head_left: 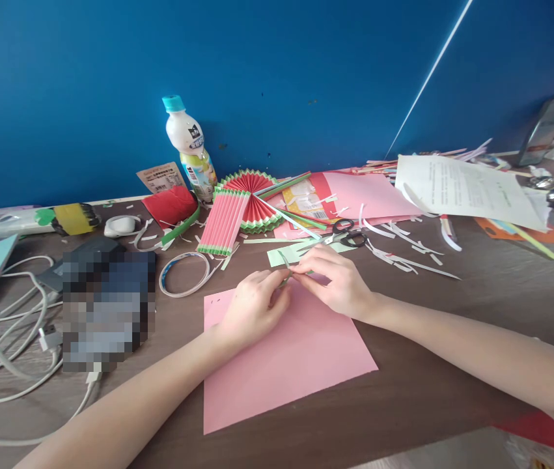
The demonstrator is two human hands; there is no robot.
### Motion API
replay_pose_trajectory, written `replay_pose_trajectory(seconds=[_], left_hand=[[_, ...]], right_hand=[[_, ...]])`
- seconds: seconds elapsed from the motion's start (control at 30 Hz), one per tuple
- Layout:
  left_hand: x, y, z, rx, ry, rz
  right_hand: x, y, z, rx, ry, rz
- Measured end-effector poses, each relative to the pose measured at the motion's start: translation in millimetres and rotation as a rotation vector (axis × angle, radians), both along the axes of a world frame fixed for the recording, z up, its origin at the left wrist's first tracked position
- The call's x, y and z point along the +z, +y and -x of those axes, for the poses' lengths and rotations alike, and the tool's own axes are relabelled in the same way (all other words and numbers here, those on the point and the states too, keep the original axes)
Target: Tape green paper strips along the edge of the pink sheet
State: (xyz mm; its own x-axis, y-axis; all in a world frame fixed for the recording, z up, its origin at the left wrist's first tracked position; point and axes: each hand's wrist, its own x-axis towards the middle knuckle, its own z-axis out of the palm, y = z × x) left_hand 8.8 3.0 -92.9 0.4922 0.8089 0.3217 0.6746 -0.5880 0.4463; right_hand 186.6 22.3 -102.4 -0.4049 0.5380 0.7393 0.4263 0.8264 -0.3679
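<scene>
From the head view, both hands meet above a pink sheet lying on the dark surface, its far edge under them. The right hand pinches a narrow green paper strip between thumb and fingertips; the left hand, fingers curled, grips the strip's lower part, so the strip is held between the two, over the sheet's far edge. Just beyond the right hand lie black-handled scissors, partly over a pale green paper piece. Farther back, a pleated pink piece with green ends leans against a red-and-green fan, beside a bottle with a turquoise cap. A tape roll lies left of the sheet. White paper scraps scatter to the right, near a printed page.
</scene>
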Motion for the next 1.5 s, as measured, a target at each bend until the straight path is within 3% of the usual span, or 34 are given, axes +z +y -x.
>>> replay_pose_trajectory(seconds=[1.5], left_hand=[[5.1, 0.5, 2.2, -0.041, -0.022, 0.067]], right_hand=[[4.1, 1.8, -4.2, 0.013, -0.038, -0.048]])
